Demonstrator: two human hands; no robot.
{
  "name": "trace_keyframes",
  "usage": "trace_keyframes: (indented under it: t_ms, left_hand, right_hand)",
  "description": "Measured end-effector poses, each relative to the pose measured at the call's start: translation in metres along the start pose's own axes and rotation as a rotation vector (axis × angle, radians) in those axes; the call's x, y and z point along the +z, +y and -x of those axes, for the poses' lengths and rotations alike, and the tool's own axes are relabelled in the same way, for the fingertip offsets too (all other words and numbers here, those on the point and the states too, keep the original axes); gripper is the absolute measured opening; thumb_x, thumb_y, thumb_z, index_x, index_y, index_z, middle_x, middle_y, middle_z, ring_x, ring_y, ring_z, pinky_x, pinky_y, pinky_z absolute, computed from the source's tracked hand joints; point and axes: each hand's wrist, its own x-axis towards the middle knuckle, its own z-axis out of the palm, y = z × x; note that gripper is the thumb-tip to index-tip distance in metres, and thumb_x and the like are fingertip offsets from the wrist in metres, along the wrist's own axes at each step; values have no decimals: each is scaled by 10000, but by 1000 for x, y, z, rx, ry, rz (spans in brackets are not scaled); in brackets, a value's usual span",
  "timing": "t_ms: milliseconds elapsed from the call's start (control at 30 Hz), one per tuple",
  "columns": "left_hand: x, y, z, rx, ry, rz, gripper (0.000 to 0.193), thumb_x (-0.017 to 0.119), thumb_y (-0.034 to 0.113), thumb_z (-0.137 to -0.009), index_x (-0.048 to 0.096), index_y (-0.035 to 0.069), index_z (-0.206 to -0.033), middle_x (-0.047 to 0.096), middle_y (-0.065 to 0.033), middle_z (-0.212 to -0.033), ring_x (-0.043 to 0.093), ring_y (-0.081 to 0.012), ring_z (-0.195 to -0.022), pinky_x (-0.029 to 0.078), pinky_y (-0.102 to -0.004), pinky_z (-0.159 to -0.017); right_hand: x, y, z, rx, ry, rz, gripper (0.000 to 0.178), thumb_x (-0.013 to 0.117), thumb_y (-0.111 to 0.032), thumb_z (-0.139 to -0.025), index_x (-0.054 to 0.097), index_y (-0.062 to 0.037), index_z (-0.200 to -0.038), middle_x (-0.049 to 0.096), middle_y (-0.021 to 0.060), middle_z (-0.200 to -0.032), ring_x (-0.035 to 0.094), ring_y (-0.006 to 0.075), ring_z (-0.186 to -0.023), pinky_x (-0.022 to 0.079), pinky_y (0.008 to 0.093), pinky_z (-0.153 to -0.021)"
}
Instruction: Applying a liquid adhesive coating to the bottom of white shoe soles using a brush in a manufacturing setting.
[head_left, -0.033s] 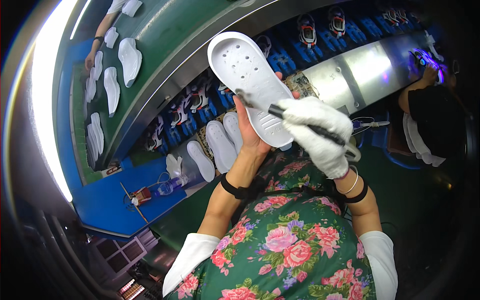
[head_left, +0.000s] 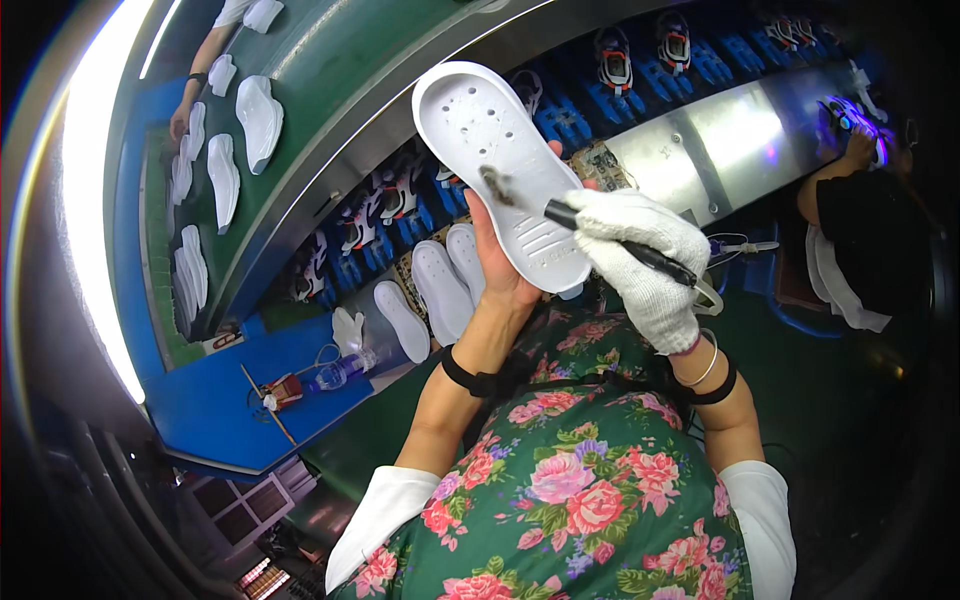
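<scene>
My left hand holds a white shoe sole from underneath, its inner face turned up toward me and tilted. My right hand, in a white knit glove, grips a dark-handled brush. The brush's bristle tip touches the middle of the sole. Both forearms wear black bands, and a floral apron covers my lap.
Several white soles lie on the bench just below the held sole. A green conveyor carries more soles, and blue racks hold shoes. Another person works at the right, and an arm reaches in at top left.
</scene>
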Motion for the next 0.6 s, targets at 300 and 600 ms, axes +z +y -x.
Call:
trace_keyframes:
  t_ms: [300, 600]
  left_hand:
    - [0, 4, -12, -11, -87, 35, 909, 508, 738, -887, 343, 85, -1498, 521, -171, -1381, 531, -403, -1250, 513, -611, -976]
    - [1, 1, -16, -7, -51, 55, 907, 436, 776, -890, 324, 126, -1513, 439, -107, -1474, 536, -421, -1244, 532, -657, -906]
  right_hand:
    - [-3, 4, 5, -3, -92, -158, 205, 730, -25, -805, 755, -32, -1009, 732, 149, -1072, 700, 309, -910, 549, 391, -825]
    - [-11, -3, 15, -109, -147, 96, 151, 764, 0, -783, 757, -45, -926, 741, 146, -944, 707, 277, -839, 561, 334, -756]
